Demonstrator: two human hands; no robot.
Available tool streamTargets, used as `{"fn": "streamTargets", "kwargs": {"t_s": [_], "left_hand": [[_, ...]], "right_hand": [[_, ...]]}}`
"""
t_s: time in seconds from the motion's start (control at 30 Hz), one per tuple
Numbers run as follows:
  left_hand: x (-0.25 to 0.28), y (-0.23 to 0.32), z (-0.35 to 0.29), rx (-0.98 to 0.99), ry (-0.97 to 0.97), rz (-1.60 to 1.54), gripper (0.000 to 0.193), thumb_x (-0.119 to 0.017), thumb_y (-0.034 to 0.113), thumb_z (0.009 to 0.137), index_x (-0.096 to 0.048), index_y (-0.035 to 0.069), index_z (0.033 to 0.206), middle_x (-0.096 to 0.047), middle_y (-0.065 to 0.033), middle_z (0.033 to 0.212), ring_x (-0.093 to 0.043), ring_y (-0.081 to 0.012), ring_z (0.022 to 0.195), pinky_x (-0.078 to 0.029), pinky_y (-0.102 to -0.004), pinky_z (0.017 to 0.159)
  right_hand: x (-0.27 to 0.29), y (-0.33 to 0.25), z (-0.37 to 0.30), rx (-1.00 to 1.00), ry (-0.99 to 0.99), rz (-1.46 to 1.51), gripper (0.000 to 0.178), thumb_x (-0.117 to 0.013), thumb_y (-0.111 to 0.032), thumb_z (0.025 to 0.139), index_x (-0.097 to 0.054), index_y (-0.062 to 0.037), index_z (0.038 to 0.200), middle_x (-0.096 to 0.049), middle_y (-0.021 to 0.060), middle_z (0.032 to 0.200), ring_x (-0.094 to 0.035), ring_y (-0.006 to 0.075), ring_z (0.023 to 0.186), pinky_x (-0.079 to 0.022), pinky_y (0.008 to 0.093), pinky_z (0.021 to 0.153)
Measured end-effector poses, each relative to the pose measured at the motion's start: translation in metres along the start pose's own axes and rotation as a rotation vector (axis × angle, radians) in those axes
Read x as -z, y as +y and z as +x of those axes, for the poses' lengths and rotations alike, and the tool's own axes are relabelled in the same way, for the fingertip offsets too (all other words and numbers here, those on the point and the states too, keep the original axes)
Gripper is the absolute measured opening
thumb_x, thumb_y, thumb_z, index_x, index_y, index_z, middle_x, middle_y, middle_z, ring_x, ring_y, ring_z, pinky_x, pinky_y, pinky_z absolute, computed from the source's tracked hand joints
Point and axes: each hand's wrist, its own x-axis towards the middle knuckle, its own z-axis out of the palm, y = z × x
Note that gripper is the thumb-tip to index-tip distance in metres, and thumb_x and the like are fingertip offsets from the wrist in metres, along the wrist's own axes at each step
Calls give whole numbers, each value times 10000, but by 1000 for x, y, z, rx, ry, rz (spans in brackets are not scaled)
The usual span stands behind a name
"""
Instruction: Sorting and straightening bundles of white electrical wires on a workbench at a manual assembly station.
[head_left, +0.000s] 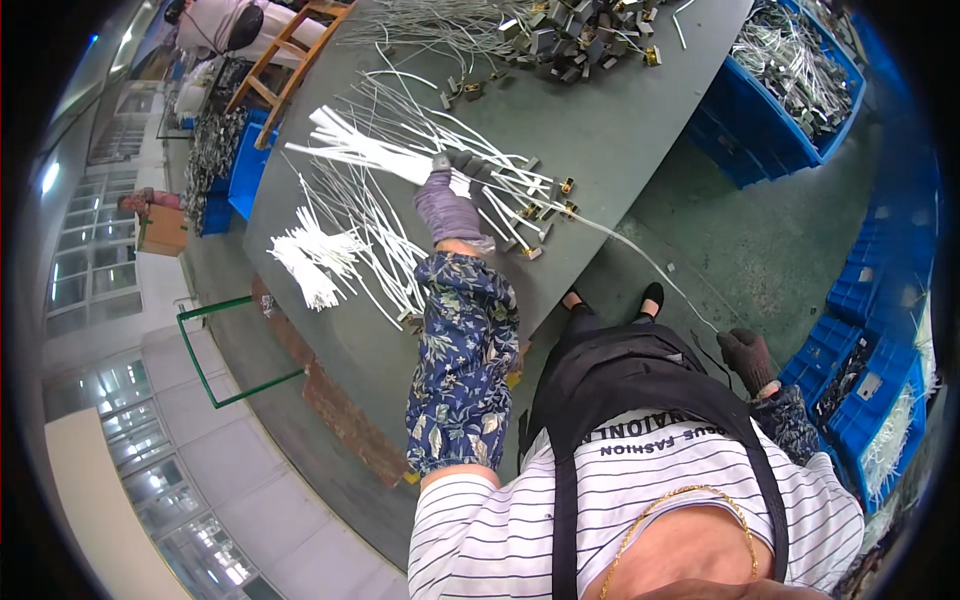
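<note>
My left hand (452,200), in a grey-purple work glove, is closed round a bundle of white sleeved wires (370,150) over the table. Small grey and brass-coloured metal blocks (540,205) sit at the wire ends, just right of that hand. Out to the right, away from the table, my right hand (747,358) wears a dark glove and is closed on one long pale wire (650,262). This wire runs from the blocks across the table edge to the right hand. The fingers partly hide its end.
More white wires (315,258) lie left on the grey table (620,130). A heap of metal blocks (580,35) is at its far end. Blue crates (770,130) of wires stand at right. A wooden ladder-like frame (285,65) and a green metal frame (200,360) stand left.
</note>
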Motion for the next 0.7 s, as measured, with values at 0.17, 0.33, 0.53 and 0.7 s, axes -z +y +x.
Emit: {"fn": "streamTargets", "kwargs": {"t_s": [0.17, 0.33, 0.53, 0.7], "left_hand": [[-16, -60, -61, 71, -278, 495, 245, -658, 302, 878, -672, 58, 895, -612, -5, 707, -548, -110, 627, -434, -277, 526], [-38, -19, -70, 235, -156, 223, 306, -550, 334, 944, -643, 45, 985, -644, -63, 840, -628, -154, 761, -536, -286, 702], [-28, -1, -53, 18, 43, 464, 210, -613, 226, 908, -650, 21, 884, -640, -104, 793, -621, -163, 686, -508, -313, 606], [-6, -62, -59, 87, 22, 916, 345, -706, 339, 801, -622, 5, 783, -599, -69, 656, -551, -172, 568, -432, -314, 517]], "right_hand": [[-26, -48, 6, 152, -126, 5, 320, -640, -308, 829, -609, -3, 737, -543, 10, 610, -493, 108, 559, -393, 291, 521], [-12, -45, 6, 48, -176, 104, 208, -608, -238, 857, -613, -35, 816, -548, 10, 645, -489, 87, 556, -389, 258, 502], [-46, -108, 18, 254, -171, 340, 233, -587, -250, 858, -593, -46, 969, -552, 18, 724, -488, 84, 559, -374, 242, 467], [-115, -238, 40, 548, -55, 76, 439, -614, -352, 819, -568, -54, 1138, -588, 83, 833, -575, 167, 657, -475, 305, 577]]}}
